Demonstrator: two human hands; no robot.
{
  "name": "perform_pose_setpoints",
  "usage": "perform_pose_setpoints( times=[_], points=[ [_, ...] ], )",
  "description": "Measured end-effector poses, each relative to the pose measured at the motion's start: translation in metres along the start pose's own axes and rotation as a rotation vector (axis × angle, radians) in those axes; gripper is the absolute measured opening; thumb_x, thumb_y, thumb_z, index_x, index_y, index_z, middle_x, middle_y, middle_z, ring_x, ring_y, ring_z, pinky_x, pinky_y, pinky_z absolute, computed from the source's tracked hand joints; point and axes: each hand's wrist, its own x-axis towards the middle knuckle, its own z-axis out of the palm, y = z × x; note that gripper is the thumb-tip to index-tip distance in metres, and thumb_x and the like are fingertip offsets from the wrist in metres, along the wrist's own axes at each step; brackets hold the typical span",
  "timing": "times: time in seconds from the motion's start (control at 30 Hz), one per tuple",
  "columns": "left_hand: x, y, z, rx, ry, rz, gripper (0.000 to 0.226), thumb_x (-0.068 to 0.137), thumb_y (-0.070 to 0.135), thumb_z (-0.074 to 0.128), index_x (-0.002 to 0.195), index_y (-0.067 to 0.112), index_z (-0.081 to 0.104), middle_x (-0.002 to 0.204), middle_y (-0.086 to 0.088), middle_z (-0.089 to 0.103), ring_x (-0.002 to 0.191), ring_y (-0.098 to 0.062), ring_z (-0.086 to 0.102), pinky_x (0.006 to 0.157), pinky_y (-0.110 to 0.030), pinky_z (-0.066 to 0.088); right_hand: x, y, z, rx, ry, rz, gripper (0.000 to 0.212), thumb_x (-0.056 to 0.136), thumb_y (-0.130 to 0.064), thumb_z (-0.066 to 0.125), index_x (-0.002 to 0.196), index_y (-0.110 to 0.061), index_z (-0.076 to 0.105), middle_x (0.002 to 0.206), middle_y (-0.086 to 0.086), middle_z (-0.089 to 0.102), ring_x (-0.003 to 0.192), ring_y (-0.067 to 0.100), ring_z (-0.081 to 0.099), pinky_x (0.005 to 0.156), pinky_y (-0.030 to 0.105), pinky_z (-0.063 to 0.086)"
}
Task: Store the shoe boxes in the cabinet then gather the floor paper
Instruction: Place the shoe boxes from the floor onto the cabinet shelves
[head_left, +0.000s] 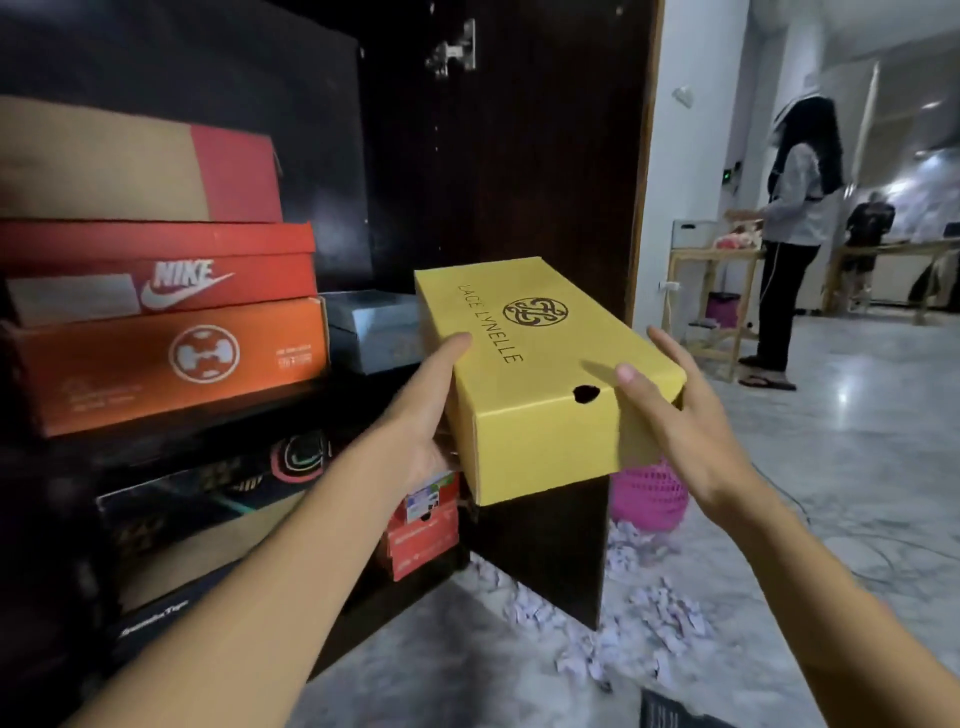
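A yellow shoe box (540, 384) printed "LACE LYNELLE" is held in the air in front of the dark cabinet (519, 156). My left hand (431, 415) grips its left side, thumb on the lid and fingers underneath. My right hand (675, 415) holds the right near corner, thumb on the lid. On the cabinet shelf to the left sit a stack of red and orange Nike boxes (166, 322) and a grey box (374, 332). Scraps of crumpled pale paper (644, 618) lie scattered on the marble floor beside the cabinet.
The cabinet door (561, 130) stands open behind the yellow box. Lower shelf holds a dark box (208, 509) and a small red box (426, 525). A pink basket (649, 499) stands on the floor. A person (795, 234) stands at a wooden table at the right.
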Motion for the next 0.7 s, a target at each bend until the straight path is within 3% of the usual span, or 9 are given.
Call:
perform_pose_setpoints(
  times=[0.07, 0.17, 0.3, 0.4, 0.47, 0.57, 0.7],
  points=[
    [0.01, 0.021, -0.002, -0.015, 0.008, 0.008, 0.053, 0.077, 0.062, 0.067, 0.119, 0.029, 0.059, 0.109, -0.01, 0.07, 0.099, -0.033, 0.067, 0.091, -0.059, 0.049, 0.02, -0.003, 0.01, 0.019, -0.012, -0.042, 0.094, 0.069, -0.067, 0.065, 0.15, -0.041, 0.025, 0.127, -0.018, 0.05, 0.117, 0.009, 0.051, 0.094, 0.038, 0.046],
    [0.033, 0.049, -0.005, -0.031, 0.054, 0.041, 0.061, 0.077, 0.063, 0.067, 0.125, 0.028, 0.055, 0.11, -0.01, 0.068, 0.101, -0.033, 0.065, 0.093, -0.06, 0.048, 0.056, -0.005, 0.027, 0.019, -0.008, -0.061, 0.091, 0.072, -0.065, 0.065, 0.149, -0.033, 0.029, 0.129, -0.009, 0.052, 0.117, 0.012, 0.052, 0.09, 0.033, 0.047],
    [0.063, 0.086, -0.008, -0.047, 0.13, 0.027, 0.07, 0.079, 0.065, 0.064, 0.134, 0.024, 0.047, 0.111, -0.011, 0.063, 0.103, -0.032, 0.062, 0.088, -0.051, 0.051, 0.107, -0.015, 0.054, 0.034, -0.009, -0.055, 0.07, 0.081, -0.059, 0.061, 0.141, -0.03, 0.039, 0.125, -0.009, 0.055, 0.113, 0.009, 0.053, 0.083, 0.026, 0.044],
    [0.079, 0.112, -0.011, -0.072, 0.174, -0.012, 0.075, 0.078, 0.065, 0.065, 0.135, 0.022, 0.044, 0.117, -0.011, 0.06, 0.108, -0.032, 0.059, 0.095, -0.054, 0.048, 0.139, -0.028, 0.073, 0.0, 0.02, -0.024, 0.051, 0.089, -0.052, 0.06, 0.132, -0.031, 0.044, 0.119, -0.013, 0.055, 0.106, 0.002, 0.053, 0.082, 0.02, 0.043],
    [0.089, 0.128, -0.018, -0.09, 0.191, -0.032, 0.078, 0.077, 0.065, 0.064, 0.138, 0.022, 0.041, 0.123, -0.012, 0.058, 0.111, -0.032, 0.057, 0.093, -0.053, 0.047, 0.16, -0.039, 0.087, -0.073, 0.036, 0.025, 0.06, 0.088, -0.056, 0.059, 0.137, -0.027, 0.042, 0.129, -0.007, 0.046, 0.114, 0.009, 0.049, 0.095, 0.026, 0.042],
    [0.098, 0.145, -0.03, -0.097, 0.239, -0.07, 0.087, 0.073, 0.066, 0.066, 0.142, 0.022, 0.035, 0.128, -0.012, 0.056, 0.111, -0.035, 0.056, 0.082, -0.055, 0.047, 0.18, -0.052, 0.108, -0.158, 0.069, 0.127, 0.088, 0.087, -0.06, 0.058, 0.154, -0.015, 0.023, 0.148, 0.002, 0.024, 0.133, 0.025, 0.037, 0.111, 0.042, 0.036],
    [0.108, 0.154, -0.045, -0.099, 0.308, -0.108, 0.087, 0.079, 0.061, 0.066, 0.145, 0.018, 0.028, 0.118, -0.008, 0.046, 0.118, -0.035, 0.05, 0.089, -0.057, 0.043, 0.193, -0.058, 0.132, -0.196, 0.059, 0.158, 0.092, 0.088, -0.057, 0.058, 0.156, -0.01, 0.017, 0.156, 0.009, 0.02, 0.14, 0.032, 0.033, 0.114, 0.045, 0.035]
  ],
)
